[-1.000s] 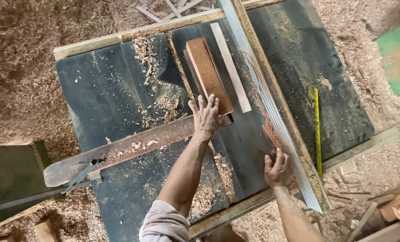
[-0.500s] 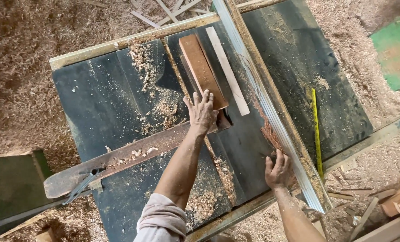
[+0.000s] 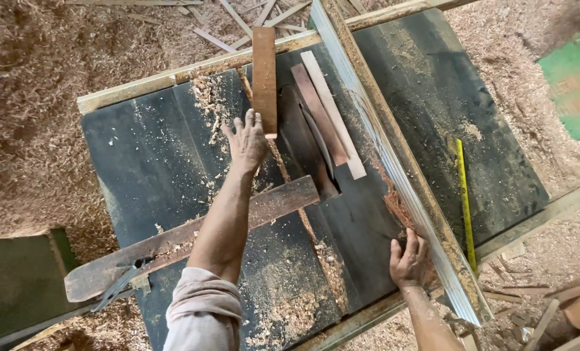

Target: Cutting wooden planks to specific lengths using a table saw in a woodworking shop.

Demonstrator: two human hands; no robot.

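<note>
I look down on a dark saw table (image 3: 147, 156) dusted with sawdust, standing on a floor thick with wood shavings (image 3: 36, 78). A long metal fence rail (image 3: 394, 169) runs diagonally across the table from the far edge to the near right corner. A weathered plank (image 3: 283, 201) lies crosswise over the near half of the table, passing under my left forearm. Beyond it, a reddish-brown board (image 3: 264, 71) lies lengthwise along the left side of the saw slot, its far end reaching over the table's far edge. Just right of the slot, two thinner strips lie side by side against each other: a darker offcut strip (image 3: 312, 107) and a pale strip (image 3: 334, 117) beside the rail. A yellow tape measure blade (image 3: 464, 195) lies on the table right of the rail.

My left hand (image 3: 245, 142) is stretched out flat, fingers spread and slightly fanned, the fingertips touching the near end of the reddish-brown board. My right hand (image 3: 408, 257) rests at the near end of the fence rail, fingers curled loosely against it among reddish sawdust; I cannot tell whether it grips the rail.
</note>
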